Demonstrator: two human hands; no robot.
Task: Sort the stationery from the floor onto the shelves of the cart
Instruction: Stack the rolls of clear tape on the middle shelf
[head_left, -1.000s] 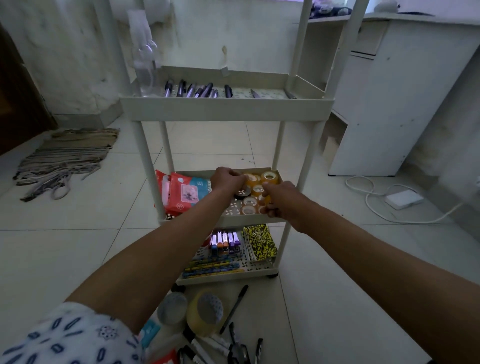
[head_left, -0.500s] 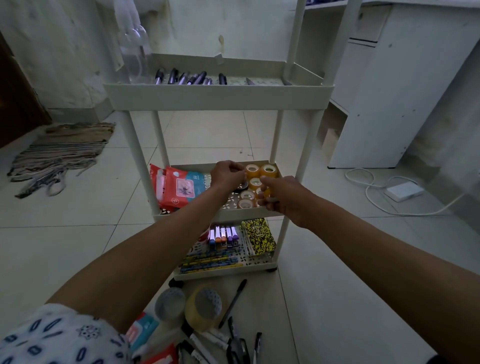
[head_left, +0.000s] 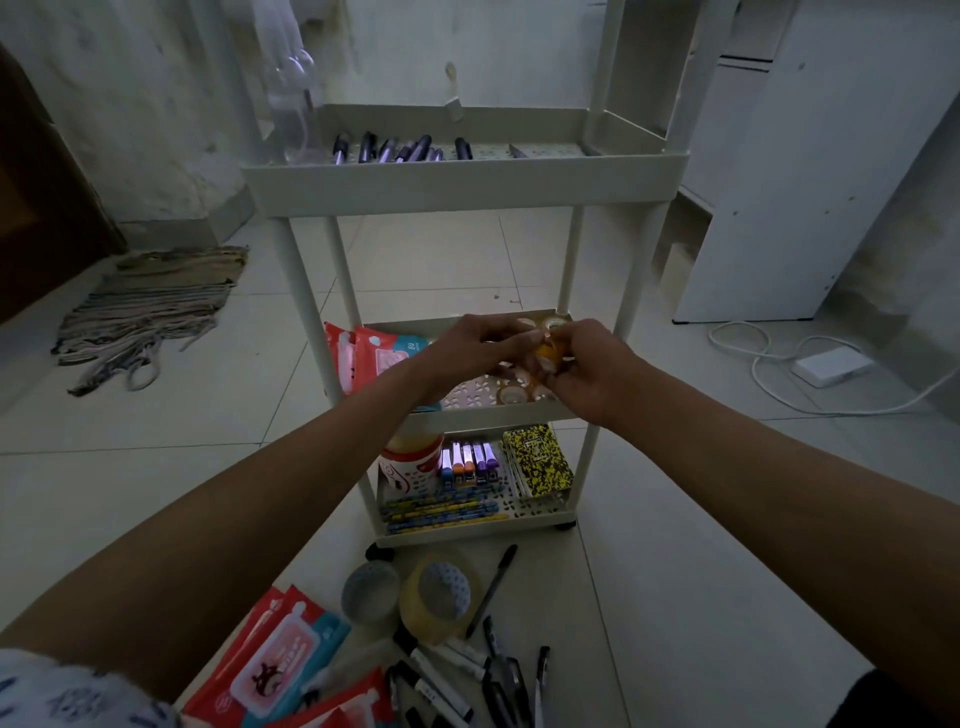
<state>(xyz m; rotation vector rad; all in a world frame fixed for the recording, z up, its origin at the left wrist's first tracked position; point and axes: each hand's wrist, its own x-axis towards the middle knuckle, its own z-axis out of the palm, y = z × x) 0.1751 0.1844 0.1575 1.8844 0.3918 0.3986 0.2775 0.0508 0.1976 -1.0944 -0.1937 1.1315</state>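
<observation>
Both hands meet over the right end of the middle shelf of the white plastic cart: the right hand curls its fingers round a small amber tape roll, and the left hand pinches at the same roll from the other side. More small rolls lie on the perforated shelf below them, with red wipe packs at its left end. On the tiled floor by the cart's front edge lie two wide tape rolls, glossy packs and slim black pens.

A striped rug lies left; a white adapter with cable sits right.
</observation>
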